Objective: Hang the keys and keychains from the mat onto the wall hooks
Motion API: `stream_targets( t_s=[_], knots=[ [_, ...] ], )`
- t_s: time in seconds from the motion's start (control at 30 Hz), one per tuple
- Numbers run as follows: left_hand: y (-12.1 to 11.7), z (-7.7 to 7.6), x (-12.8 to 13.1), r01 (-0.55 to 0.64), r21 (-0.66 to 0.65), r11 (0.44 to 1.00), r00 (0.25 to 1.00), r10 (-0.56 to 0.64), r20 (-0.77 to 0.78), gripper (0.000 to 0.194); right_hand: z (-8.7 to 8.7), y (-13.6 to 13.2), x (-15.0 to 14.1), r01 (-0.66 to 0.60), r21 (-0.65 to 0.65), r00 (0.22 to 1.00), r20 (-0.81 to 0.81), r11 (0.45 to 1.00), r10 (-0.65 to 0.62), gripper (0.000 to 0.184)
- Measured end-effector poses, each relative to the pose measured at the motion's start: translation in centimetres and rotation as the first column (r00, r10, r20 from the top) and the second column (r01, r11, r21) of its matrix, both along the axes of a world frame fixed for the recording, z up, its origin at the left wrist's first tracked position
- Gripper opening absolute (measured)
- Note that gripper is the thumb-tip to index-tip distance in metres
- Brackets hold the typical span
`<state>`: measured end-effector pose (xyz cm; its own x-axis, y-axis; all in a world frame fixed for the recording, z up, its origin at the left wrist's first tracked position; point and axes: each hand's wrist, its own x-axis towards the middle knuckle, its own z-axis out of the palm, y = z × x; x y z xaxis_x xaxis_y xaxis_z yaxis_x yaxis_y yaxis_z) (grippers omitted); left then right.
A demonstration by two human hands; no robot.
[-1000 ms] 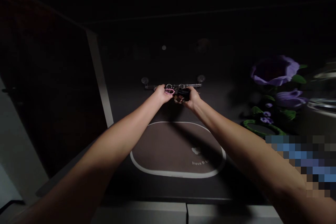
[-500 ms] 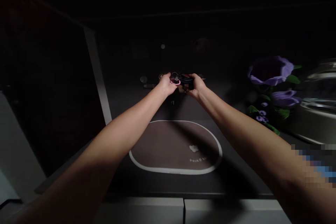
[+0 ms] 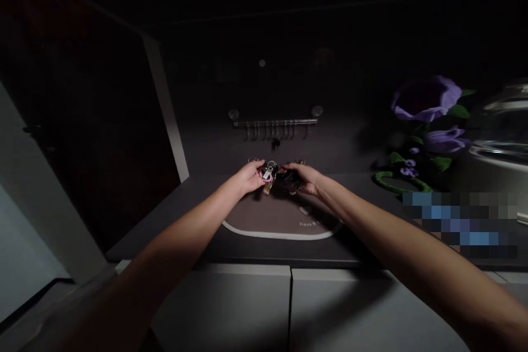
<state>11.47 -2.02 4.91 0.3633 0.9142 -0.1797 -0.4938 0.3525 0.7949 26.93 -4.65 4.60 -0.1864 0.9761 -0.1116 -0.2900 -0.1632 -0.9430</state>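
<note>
The dark counter (image 3: 173, 203) is stretching before you, an oval mat (image 3: 284, 221) is lying on it, and a hook rail (image 3: 275, 122) is hanging behind. Over the mat, your right hand (image 3: 309, 177) is clasping a dark bundle (image 3: 287, 177); your left hand (image 3: 249, 177) is pinching a pink loop (image 3: 268, 179) beside it.

lone view from head height, facing forward and down: counter (image 3: 264, 250), wall (image 3: 206, 143)

keyrings (image 3: 270, 175) before hook rail (image 3: 264, 123), over mat (image 3: 256, 217) on counter (image 3: 169, 206); flowers (image 3: 446, 143) right of mat; cabinet fronts (image 3: 231, 297) below counter.
</note>
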Motion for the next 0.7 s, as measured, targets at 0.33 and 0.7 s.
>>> stream_targets(
  t_s=[0.33,0.7],
  knots=[
    [0.9,-3.7,-4.7,0.263,0.518,0.814,0.5,0.344,-0.795,0.014,-0.8,-0.9,3.6,0.02,0.33,0.443,0.843,0.944,-0.304,0.025],
    [1.1,-4.2,-6.1,0.432,0.673,0.601,0.446,0.506,-0.738,0.037,2.2,4.9,1.1,0.117,0.55,0.301,0.774,0.827,-0.557,0.039]
  ],
)
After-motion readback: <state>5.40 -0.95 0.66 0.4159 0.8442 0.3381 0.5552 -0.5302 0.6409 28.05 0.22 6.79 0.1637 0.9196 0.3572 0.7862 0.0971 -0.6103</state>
